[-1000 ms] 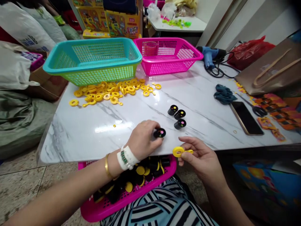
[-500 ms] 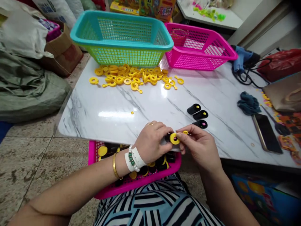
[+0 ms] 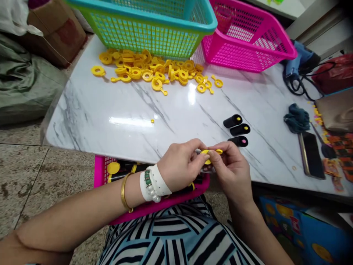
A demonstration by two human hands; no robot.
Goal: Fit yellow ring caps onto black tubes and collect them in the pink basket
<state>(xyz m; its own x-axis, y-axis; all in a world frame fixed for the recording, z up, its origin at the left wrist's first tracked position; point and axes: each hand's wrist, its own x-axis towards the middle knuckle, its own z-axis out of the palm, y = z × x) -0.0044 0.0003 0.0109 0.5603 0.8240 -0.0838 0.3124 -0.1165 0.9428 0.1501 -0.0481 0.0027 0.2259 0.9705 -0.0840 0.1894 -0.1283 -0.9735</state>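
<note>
Near the table's front edge, my left hand (image 3: 180, 162) and my right hand (image 3: 231, 167) meet around a yellow ring cap (image 3: 205, 151) with a small tab. Both thumbs press on the cap; the black tube under it is mostly hidden by my fingers. Just beyond my right hand lie three black tubes (image 3: 239, 129), two with a yellow piece inside and one with a pink piece. A pile of yellow ring caps (image 3: 147, 75) spreads across the back of the table. One tiny yellow piece (image 3: 152, 121) rests alone at the middle.
Under my left forearm, a pink basket (image 3: 99, 173) holds black tubes with yellow caps. A teal and green basket (image 3: 143, 35) and another pink basket (image 3: 248, 55) stand at the back. On the right are a blue heat gun (image 3: 299, 60), a dark cloth (image 3: 297, 118) and a phone (image 3: 311, 155).
The view has shifted, with the baskets higher in it. My left thumb has moved onto the yellow cap, which now shows less of its ring.
</note>
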